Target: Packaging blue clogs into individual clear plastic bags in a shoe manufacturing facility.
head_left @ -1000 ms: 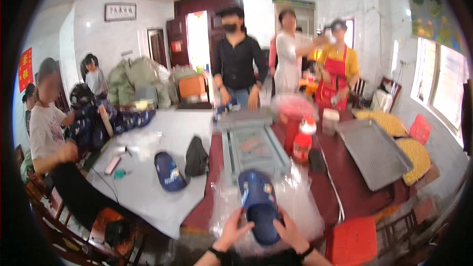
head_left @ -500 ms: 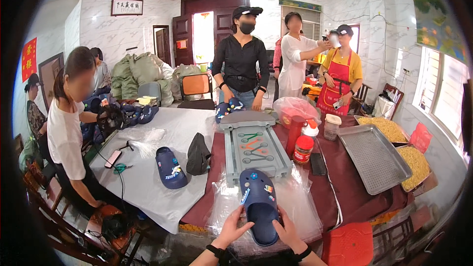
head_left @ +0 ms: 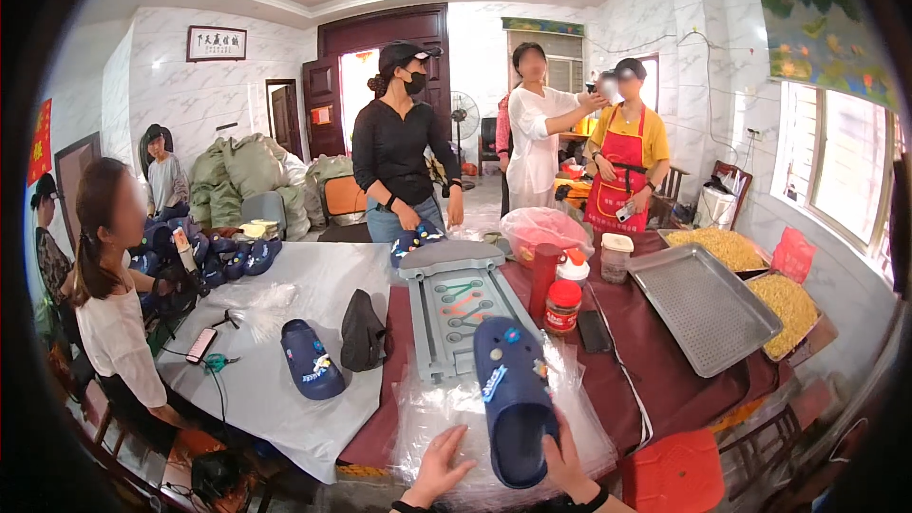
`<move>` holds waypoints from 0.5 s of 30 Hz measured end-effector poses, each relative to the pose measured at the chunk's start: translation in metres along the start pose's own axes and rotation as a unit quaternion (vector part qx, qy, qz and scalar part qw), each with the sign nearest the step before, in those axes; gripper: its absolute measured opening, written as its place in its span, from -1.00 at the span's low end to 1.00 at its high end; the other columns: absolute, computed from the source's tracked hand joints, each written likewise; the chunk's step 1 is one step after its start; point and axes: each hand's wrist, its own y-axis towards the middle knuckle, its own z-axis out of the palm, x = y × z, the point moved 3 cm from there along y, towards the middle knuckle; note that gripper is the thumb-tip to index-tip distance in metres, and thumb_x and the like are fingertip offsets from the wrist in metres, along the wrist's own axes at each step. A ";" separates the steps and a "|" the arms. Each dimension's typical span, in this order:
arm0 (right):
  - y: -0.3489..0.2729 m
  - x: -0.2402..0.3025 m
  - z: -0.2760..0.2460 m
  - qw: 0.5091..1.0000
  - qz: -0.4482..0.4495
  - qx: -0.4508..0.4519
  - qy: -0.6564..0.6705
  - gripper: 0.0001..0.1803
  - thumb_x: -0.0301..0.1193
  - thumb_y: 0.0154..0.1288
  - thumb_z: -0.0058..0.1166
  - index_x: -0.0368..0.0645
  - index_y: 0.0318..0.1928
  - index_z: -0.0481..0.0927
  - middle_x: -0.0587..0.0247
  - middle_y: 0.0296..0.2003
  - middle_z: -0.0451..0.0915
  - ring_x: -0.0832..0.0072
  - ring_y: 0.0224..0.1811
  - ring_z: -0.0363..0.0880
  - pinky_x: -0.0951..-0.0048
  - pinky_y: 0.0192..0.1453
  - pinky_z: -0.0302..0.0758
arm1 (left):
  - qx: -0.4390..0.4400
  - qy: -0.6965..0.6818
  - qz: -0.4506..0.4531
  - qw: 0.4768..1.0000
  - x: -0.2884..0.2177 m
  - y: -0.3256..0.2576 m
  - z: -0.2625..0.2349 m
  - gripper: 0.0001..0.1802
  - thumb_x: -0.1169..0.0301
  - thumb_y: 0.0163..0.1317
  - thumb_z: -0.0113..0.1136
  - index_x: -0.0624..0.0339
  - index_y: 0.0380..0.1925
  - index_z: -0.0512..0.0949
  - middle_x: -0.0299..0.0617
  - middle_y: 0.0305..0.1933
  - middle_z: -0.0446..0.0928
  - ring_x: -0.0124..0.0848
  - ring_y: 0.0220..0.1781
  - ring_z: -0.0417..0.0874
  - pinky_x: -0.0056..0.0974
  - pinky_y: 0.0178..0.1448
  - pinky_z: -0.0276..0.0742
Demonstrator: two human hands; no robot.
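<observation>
Apparently, the navy clog point(head_left: 508, 370), at 5 o'clock in view, was gripped near its heel by the right hand point(head_left: 570, 465); the left hand point(head_left: 442, 470) was held open, apart, toward 8 o'clock. With 1-handed support, tipping onto the clear plastic point(head_left: 432, 418) was risked.

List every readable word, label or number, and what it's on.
Wording left uncopied; it stands on:
Black-framed white wall plaque: large dark characters; smaller line unreadable.
Red wall banner: characters partly cut off.
Navy moulded clog in right hand: white lettering.
Second navy clog on white-covered table: white lettering.
Red cloth apron: print too small.
Round red-lidded jar: label too small.
Red paper on brown door: too small.
</observation>
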 end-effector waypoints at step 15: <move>0.014 0.105 -0.028 0.963 0.017 -0.097 0.251 -0.30 -0.32 0.48 -0.03 -0.28 0.51 0.08 0.11 0.40 0.27 0.36 0.41 0.27 0.33 0.50 0.17 | 0.003 0.109 0.060 0.992 -0.019 0.008 0.002 -0.42 0.12 0.10 0.48 0.15 0.08 0.63 0.03 0.37 0.42 0.07 0.20 0.52 -0.01 0.26 0.49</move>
